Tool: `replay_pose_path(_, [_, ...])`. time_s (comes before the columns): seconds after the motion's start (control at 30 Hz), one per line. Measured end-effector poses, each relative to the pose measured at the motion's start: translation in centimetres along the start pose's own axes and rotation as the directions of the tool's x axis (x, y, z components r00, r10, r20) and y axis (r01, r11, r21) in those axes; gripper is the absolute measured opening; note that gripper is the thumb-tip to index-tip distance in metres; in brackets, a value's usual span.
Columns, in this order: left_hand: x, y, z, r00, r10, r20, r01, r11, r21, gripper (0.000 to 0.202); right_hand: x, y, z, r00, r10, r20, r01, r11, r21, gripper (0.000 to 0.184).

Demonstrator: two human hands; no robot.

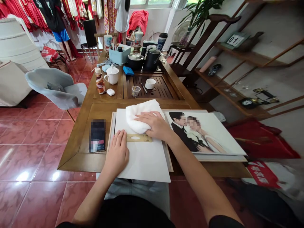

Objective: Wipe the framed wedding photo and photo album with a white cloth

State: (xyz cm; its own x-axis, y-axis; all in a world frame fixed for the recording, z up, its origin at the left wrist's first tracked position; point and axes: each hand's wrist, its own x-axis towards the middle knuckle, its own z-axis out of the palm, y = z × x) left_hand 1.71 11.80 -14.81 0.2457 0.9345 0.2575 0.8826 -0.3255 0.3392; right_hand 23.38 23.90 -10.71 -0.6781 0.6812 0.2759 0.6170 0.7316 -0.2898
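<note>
Far left on the tabletop (78, 148): a phone (97, 135), face up, just beside the white sheet (144, 161). Next, the left hand (117, 152), laid flat on the sheet's left edge, fingers straight and together, grip closed on nothing, only pinning the sheet down. Just right of its fingertips, a thin wooden ruler (139, 137) lying across the sheet, touching the lower edge of the cloth.

Then the cloth (139, 114) itself: white, fluffy, folded into a thick pad, sitting on the sheet's upper part near the middle of the tabletop. Looks soft, light and limp. Likely to sag and unfold if lifted by one corner, so best gathered from above with a full palm, or pinched through all the folds at once. Probably no danger of slipping or breaking.

Over its right half, the right hand (155, 125), palm down, fingers spread, grip apart, pressing rather than clamping. Further right, a large photo print (220, 139), flat and glossy, just beside the sheet.
</note>
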Motion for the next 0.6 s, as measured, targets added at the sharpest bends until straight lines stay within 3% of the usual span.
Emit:
replay_pose_path(0.13, [-0.1, 0.1, 0.0, 1.0, 0.0, -0.004, 0.0, 1.0, -0.008, 0.058, -3.0, -1.8, -0.1, 0.994, -0.102, 0.027, 0.102, 0.995, 0.006, 0.055])
replay_pose_path(0.37, [-0.1, 0.2, -0.2, 1.0, -0.004, 0.024, 0.005, 1.0, -0.027, 0.056, -8.7, -5.8, 0.3, 0.969, -0.246, -0.027, 0.246, 0.969, -0.011, 0.061])
replay_pose_path(0.5, [-0.2, 0.2, -0.3, 0.999, 0.002, 0.05, -0.001, 1.0, -0.022, 0.06, -10.6, -7.4, 0.7, 0.959, -0.271, -0.078, 0.274, 0.961, 0.033, 0.053])
replay_pose_path(0.6, [-0.2, 0.2, -0.2, 0.999, -0.003, 0.035, 0.003, 1.0, -0.012, 0.059, -10.9, -7.1, 0.5, 0.967, -0.25, -0.046, 0.251, 0.968, 0.014, 0.056])
